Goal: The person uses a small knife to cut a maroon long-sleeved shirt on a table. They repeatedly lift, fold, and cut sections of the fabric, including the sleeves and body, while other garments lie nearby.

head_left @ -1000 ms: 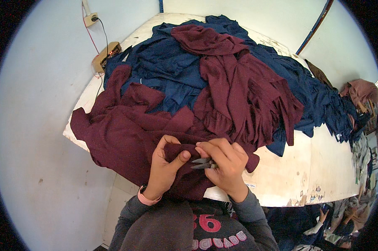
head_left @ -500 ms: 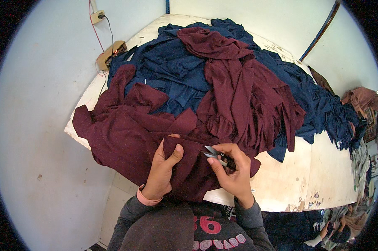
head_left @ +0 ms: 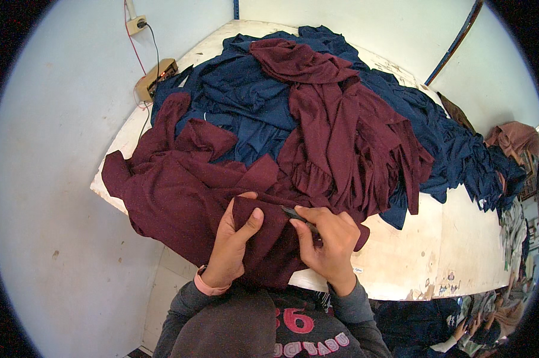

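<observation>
The left hand point(head_left: 229, 250) pinches soft maroon cloth point(head_left: 201, 203), which spreads toward ten o'clock; at that hand's three o'clock the right hand point(head_left: 330, 246) grips small dark-metal snips point(head_left: 291, 212) — blade gap hard to tell. Best keep cloth taut, blades flat, tips clear of skin. Rumpled navy fabric point(head_left: 245, 83) lies at twelve.

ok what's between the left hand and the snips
Just a stretch of the maroon cloth, seen in the head view between the left hand and the snips in the right hand.
</observation>
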Available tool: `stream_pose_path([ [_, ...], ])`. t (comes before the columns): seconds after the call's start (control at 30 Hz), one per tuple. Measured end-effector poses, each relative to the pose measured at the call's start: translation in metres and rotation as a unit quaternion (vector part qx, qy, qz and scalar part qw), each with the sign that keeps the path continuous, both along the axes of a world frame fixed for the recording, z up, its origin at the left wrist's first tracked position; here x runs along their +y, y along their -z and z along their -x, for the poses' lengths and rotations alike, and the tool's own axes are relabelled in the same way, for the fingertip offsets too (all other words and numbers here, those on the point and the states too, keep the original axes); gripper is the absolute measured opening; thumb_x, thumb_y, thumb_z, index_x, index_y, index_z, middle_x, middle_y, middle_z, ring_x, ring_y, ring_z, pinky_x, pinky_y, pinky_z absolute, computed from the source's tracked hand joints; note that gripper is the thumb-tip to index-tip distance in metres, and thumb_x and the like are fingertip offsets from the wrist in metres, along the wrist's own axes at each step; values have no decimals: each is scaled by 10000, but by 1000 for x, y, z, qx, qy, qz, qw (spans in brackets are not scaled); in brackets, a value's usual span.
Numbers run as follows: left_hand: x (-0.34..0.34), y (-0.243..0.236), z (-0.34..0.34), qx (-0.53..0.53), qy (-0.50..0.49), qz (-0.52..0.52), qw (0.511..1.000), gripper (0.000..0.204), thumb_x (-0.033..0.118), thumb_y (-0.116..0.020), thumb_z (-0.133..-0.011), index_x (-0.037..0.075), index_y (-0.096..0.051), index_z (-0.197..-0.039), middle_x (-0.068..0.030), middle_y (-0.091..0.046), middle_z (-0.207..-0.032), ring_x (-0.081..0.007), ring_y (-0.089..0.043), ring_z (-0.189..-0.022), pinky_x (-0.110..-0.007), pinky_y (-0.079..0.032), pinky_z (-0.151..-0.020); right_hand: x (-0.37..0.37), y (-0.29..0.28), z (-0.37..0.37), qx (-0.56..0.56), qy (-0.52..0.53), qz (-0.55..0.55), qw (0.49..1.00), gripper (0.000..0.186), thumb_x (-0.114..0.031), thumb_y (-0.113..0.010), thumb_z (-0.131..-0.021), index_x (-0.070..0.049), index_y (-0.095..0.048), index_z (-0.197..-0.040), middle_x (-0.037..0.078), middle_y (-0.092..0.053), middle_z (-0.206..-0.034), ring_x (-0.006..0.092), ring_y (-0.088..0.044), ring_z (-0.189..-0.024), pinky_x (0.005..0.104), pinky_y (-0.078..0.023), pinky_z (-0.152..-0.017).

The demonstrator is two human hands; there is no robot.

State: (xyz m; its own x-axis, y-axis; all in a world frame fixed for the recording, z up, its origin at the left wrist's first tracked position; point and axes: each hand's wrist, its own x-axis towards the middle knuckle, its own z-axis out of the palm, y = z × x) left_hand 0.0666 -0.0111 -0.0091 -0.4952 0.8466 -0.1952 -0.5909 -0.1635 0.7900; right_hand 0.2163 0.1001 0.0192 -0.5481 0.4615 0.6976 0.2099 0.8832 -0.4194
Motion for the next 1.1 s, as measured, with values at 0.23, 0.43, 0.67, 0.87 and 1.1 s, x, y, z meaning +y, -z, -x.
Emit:
stream_pose_path([
  [0.23, -6, -2, 1, 73, 35, -16, 997, 424, 160, -687, -1013, 52, -500, -1378, -49, -664, -1159, -124, -643, -1041, -280, -522, -950, 7, -3, 7, 83, -84, 343, 932, 146, -68, -772, -888, -32, -687, -1002, 11, -673, -858, 92, -628, -818, 242, -475, -720],
  [0.43, -8, -7, 18, 118, -9, -20, 993, 429, 166, -691, -1010, 64, -494, -1377, -92, -695, -1136, -160, -660, -1055, -314, -527, -963, 38, 4, -4, 174, -115, 448, 869, 217, -101, -824, -877, -49, -685, -1035, 11, -677, -910, 76, -607, -866, 232, -465, -770],
  [0.67, -15, -32, 51, 280, -119, -50, 951, 371, 130, -674, -1011, 60, -487, -1323, -177, -749, -1067, -232, -714, -1011, -338, -530, -953, 30, 24, -5, -66, -235, 539, 806, 230, -155, -863, -854, -12, -687, -893, -69, -613, -808, 20, -515, -764, 216, -407, -675],
  [0.87, -28, -34, 95, 517, -244, 96, 815, 396, 117, -687, -981, 24, -515, -1325, -190, -755, -1081, -289, -720, -1051, -349, -510, -984, 36, 33, -15, -31, -223, 551, 803, 174, -161, -807, -916, -11, -720, -932, -91, -574, -762, 3, -455, -713, 221, -351, -614],
  [1.1, 5, -30, 67, 709, -93, 56, 697, 550, 287, -813, -857, 92, -610, -1330, -153, -624, -1405, -387, -510, -1388, -494, -377, -1155, 23, 21, -2, -2, -228, 563, 794, 104, -79, -783, -911, -2, -720, -942, -59, -614, -789, 18, -472, -717, 214, -359, -636],
])
